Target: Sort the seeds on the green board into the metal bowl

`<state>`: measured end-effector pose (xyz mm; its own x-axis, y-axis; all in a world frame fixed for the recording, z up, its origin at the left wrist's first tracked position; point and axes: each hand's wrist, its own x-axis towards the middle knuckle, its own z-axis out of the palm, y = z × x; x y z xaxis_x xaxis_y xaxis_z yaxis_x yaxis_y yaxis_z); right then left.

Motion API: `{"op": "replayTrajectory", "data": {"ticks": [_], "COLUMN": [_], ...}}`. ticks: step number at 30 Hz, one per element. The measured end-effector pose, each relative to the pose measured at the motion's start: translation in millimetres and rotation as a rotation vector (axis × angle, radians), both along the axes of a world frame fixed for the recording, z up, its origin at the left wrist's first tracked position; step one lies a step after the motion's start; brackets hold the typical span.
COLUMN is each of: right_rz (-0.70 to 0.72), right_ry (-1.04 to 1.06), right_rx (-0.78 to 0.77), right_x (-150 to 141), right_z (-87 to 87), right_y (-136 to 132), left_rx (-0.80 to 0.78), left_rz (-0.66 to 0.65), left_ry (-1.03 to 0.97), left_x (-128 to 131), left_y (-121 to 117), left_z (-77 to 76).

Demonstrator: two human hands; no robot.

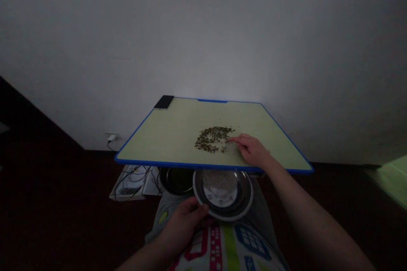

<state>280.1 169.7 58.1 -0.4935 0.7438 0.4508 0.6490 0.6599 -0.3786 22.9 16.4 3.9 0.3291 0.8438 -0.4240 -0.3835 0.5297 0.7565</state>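
A loose, ring-like patch of small brown-green grains [208,139] lies spread on the pale tabletop [178,123]. At its right side my right hand [251,149] rests low over the table, fingers closed on a thin see-through piece [231,148] with a curved edge; its exact kind is hard to make out. Below the table's front edge, a shiny metal bowl [248,203] sits over my lap, with some pale fine material and a bright reflection inside. My left hand [190,216] grips its left rim, thumb on top.
A second, darker metal bowl [163,182] stands left of the first, partly under the table. A black phone or tablet [164,102] lies at the table's far left corner. Left below are a white box [127,194] with cables and a plugged-in charger [112,137]. A wall [203,29] rises behind.
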Motion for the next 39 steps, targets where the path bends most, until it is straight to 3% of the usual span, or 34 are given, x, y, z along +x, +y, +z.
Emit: {"op": "replayTrajectory", "data": {"ticks": [14, 29, 39], "right_rz": [-0.031, 0.028, 0.137], "right_ry": [-0.002, -0.031, -0.041], "right_rx": [0.003, -0.015, -0.083], "right_x": [-2, -5, -27], "right_z": [-2.2, -1.7, 4.6], "right_y": [2, 1, -4], "left_rx": [-0.002, 0.019, 0.013], "left_rz": [-0.009, -0.018, -0.007], "left_ry": [-0.021, -0.051, -0.039], "left_x": [1, 0, 0], "left_y": [0, 1, 1], "left_z": [5.3, -1.7, -0.9]}}
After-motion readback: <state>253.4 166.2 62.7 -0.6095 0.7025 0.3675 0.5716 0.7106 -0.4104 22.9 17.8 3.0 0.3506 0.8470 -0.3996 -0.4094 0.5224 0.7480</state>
